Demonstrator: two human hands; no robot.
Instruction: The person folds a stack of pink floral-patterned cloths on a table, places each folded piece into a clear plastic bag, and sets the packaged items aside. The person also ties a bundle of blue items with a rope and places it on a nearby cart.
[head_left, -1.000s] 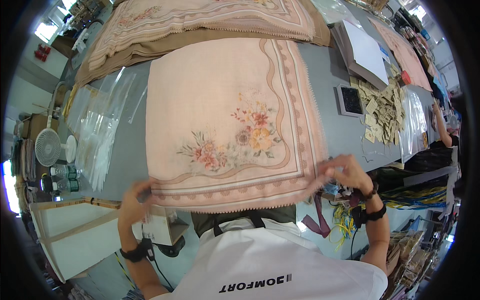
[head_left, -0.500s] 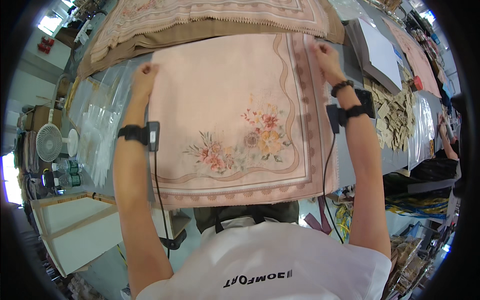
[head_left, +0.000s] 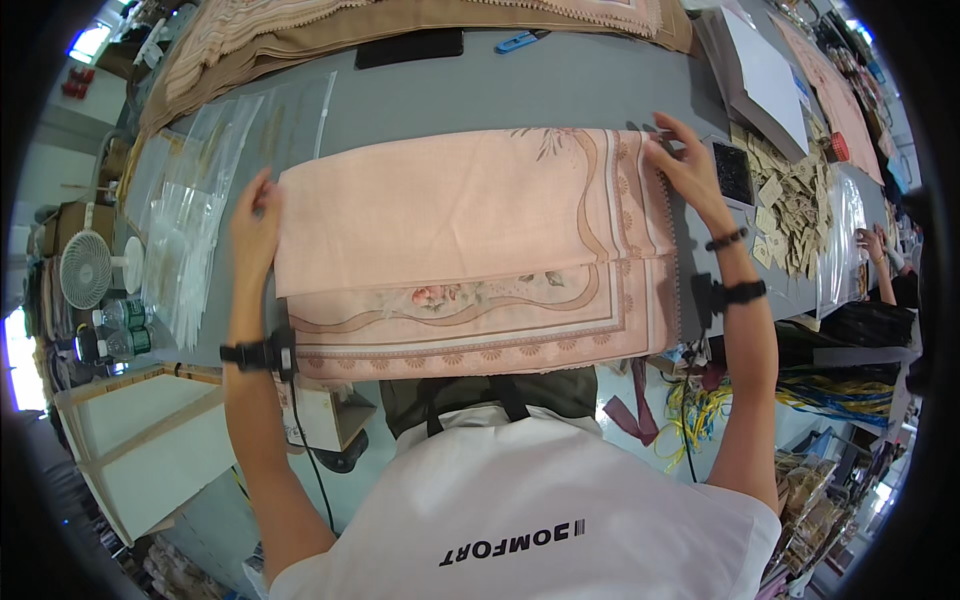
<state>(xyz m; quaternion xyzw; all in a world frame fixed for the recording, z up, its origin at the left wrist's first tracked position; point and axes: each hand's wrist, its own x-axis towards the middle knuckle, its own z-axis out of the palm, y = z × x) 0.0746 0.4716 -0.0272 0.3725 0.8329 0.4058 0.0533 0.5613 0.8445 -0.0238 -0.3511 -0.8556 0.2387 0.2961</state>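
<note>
A pink floral scarf [head_left: 430, 225] with a patterned border lies in front of me. Its far part is doubled over toward me, and the loose edge crosses above the printed flowers. By the scarf's far left corner is my left hand [head_left: 254, 228], its fingers loosely bent and apart with nothing seen between them. My right hand [head_left: 690, 172] hovers at the far right corner, thumb and fingers spread, close to the border. Whether its fingertips touch the cloth is hard to see.
Clear plastic bags [head_left: 190, 240] lie to the left. Beyond the scarf are a black flat object [head_left: 410, 48], a blue cutter [head_left: 520, 41] and stacked cloth [head_left: 290, 75]. Kraft tags [head_left: 785, 200], a black pad [head_left: 731, 172] and white paper [head_left: 757, 90] sit right. Another person's hand [head_left: 872, 243] shows far right.
The scarf's far half has come over toward me, uncovering the grey table, the black object and the cutter. Both hands moved nearer, and their fingers have loosened.
</note>
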